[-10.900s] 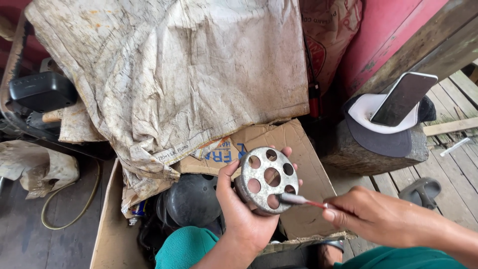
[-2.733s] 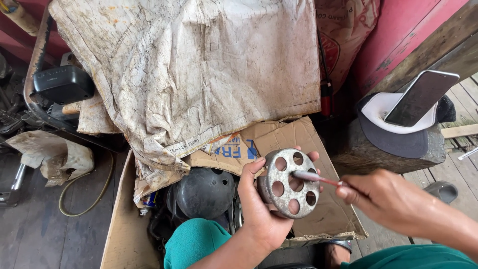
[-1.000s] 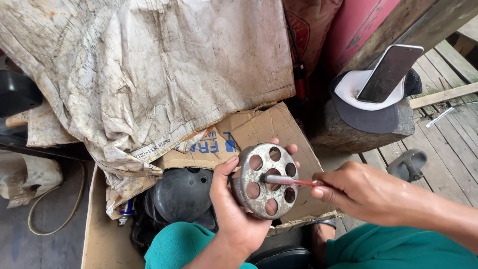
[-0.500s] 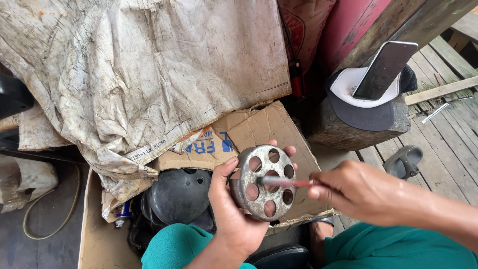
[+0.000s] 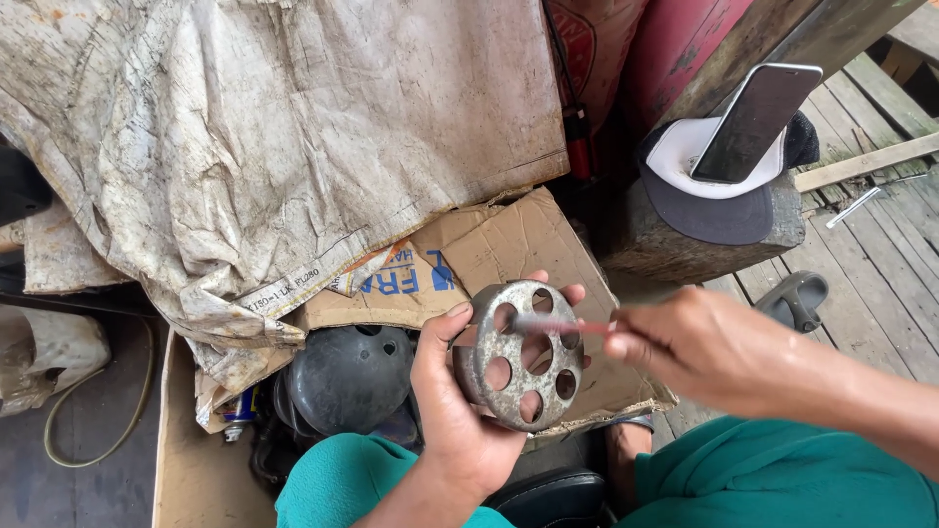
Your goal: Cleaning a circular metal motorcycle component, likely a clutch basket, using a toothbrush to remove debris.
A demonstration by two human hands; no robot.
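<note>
— Gripping what, exactly, with that left hand [image 5: 452, 409]?

— A round, worn metal disc [image 5: 520, 354] with a ring of holes through it, like a clutch or pulley part. The palm cups it from behind and below, the thumb is hooked over its left rim, and fingertips show past the top right edge. It is held up in front of the lap, face tilted toward the camera.

— And the right hand [image 5: 690, 347]?

— Closed in a pinch on a thin red-handled tool [image 5: 558, 326], blurred; I can't tell whether it is a brush or a pick. Its tip lies across the upper face of the disc. The wrist comes in from the right, forearm running off the lower right corner.

— What lies around them?

— Behind the disc, an open cardboard box [image 5: 509, 244] with a dark helmet [image 5: 347, 376] inside. A stained, dirty sack cloth [image 5: 284, 147] drapes over the box's far side. To the right, a wooden block [image 5: 704, 244] carries a cap [image 5: 719, 196] with a phone [image 5: 758, 122] leaning in it. A sandal [image 5: 797, 298] sits on the plank floor [image 5: 880, 264].
</note>
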